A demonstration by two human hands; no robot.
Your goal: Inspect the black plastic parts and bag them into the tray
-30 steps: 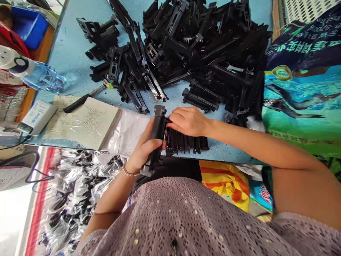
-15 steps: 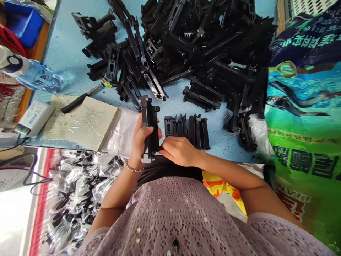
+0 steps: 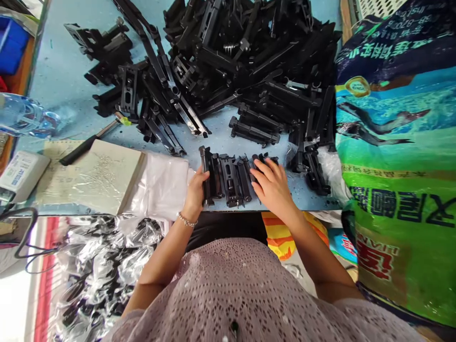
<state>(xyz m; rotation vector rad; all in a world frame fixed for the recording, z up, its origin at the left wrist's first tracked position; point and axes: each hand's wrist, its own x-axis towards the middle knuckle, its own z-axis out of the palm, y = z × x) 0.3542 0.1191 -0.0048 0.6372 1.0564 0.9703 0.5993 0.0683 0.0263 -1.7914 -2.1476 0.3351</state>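
Blue table (image 3: pixel 53 71) is carrying a big heap (image 3: pixel 249 61) of blk parts at far side. Sack (image 3: pixel 395 190) is standing at R; bottle (image 3: pixel 24 116), tool (image 3: pixel 80 149), pad (image 3: pixel 107 175) and white plastic (image 3: pixel 160 183) are lying at L. Near the front edge, a row (image 3: pixel 231 183) of blk parts is lying between L thumb and R fingers. L hand (image 3: pixel 195 192) is touching its left end; other fingers are hiding, so grip is not telling. R hand (image 3: pixel 276 190) is resting on right end, fingers spreading apart, not closing on any part.
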